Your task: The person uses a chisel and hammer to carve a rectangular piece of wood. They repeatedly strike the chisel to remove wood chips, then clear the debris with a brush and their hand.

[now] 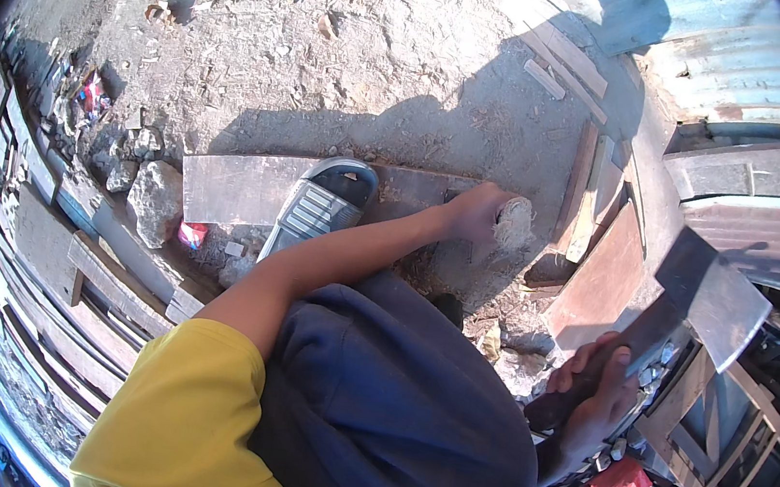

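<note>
My left hand (478, 211) is closed round a piece of wood, seen nearly end-on, with a pale, rough round top (514, 224). It is above the right part of a dark plank (241, 188) lying on the dirt. My right hand (602, 379), at the right, grips the dark handle of a cleaver (718, 308). The cleaver's broad blade is raised up and to the right, apart from the wood. A grey slide sandal (322, 206) with white stripes rests on the plank beside my left forearm.
Stacked boards (94, 275) and a large rock (155, 203) lie to the left. At the right are loose planks (606, 270), corrugated metal sheets (743, 63), a wooden frame (712, 439) and a red plastic bag (620, 486). Dry dirt (286, 56) stretches ahead, partly in my shadow.
</note>
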`<control>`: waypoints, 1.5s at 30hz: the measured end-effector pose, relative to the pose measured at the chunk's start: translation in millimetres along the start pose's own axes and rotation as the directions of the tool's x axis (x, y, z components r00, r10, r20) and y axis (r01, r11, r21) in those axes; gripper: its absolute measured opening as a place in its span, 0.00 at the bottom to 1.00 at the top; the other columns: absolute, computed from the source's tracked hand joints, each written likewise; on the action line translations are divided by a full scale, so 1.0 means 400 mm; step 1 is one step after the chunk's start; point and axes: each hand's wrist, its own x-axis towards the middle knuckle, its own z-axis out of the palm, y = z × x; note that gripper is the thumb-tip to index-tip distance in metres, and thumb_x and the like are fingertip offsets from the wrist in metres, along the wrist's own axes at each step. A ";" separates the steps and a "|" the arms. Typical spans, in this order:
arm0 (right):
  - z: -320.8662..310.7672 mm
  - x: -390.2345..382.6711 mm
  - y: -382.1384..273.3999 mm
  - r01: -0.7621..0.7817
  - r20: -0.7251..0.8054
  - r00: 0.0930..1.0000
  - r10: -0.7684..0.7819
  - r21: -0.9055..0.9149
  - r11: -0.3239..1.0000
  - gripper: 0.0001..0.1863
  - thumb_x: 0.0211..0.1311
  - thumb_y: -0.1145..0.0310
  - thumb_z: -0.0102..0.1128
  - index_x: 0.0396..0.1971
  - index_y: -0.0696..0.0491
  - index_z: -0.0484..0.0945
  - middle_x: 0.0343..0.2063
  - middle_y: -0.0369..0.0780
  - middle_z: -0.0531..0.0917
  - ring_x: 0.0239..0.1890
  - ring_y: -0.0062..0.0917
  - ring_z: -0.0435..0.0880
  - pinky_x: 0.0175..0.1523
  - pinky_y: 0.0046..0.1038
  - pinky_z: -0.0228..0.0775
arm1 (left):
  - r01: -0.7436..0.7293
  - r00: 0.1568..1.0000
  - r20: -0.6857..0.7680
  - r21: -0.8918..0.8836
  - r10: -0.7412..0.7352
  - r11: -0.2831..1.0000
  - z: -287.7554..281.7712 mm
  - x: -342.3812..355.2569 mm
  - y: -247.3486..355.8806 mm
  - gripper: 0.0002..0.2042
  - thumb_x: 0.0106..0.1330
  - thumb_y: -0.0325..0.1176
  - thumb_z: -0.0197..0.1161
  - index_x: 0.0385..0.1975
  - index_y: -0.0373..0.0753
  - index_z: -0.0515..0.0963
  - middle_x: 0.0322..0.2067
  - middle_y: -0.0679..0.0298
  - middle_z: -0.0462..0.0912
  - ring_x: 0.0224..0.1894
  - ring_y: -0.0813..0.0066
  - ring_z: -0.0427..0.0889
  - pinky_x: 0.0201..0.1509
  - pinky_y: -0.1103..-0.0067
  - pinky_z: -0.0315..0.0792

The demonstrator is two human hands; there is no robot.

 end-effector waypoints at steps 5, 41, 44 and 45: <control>-0.040 0.033 -0.224 0.572 -0.223 0.791 -0.569 -0.057 0.818 0.24 0.63 0.44 0.42 0.33 0.54 0.63 0.17 0.34 0.62 0.14 0.17 0.60 0.19 0.17 0.54 | -0.010 1.000 0.027 -0.041 0.011 0.999 0.003 0.010 -0.004 0.15 0.38 0.30 0.67 0.28 0.36 0.74 0.23 0.57 0.79 0.26 0.60 0.80 0.31 0.74 0.71; -0.108 -0.021 0.670 -0.753 0.143 0.624 0.768 0.373 0.542 0.12 0.54 0.63 0.58 0.25 0.55 0.69 0.16 0.36 0.72 0.14 0.19 0.71 0.19 0.24 0.67 | 0.426 0.828 0.006 -0.658 -0.561 0.621 -0.141 -0.048 0.034 0.04 0.64 0.29 0.54 0.31 0.37 0.69 0.24 0.66 0.71 0.38 0.77 0.75 0.43 0.80 0.65; -0.097 -0.019 0.657 -0.755 0.133 0.631 0.765 0.335 0.564 0.13 0.54 0.62 0.58 0.25 0.56 0.69 0.16 0.36 0.72 0.14 0.19 0.71 0.18 0.24 0.67 | 0.452 0.832 0.046 -0.635 -0.553 0.627 -0.110 -0.048 0.024 0.04 0.62 0.29 0.56 0.31 0.36 0.70 0.25 0.66 0.72 0.37 0.76 0.76 0.41 0.80 0.66; -0.092 -0.018 0.649 -0.744 0.120 0.645 0.754 0.321 0.586 0.13 0.54 0.62 0.59 0.25 0.56 0.69 0.16 0.36 0.72 0.13 0.19 0.71 0.18 0.24 0.67 | 0.452 0.839 0.050 -0.620 -0.543 0.641 -0.102 -0.046 0.020 0.04 0.61 0.29 0.56 0.31 0.36 0.70 0.26 0.65 0.73 0.37 0.76 0.76 0.41 0.80 0.67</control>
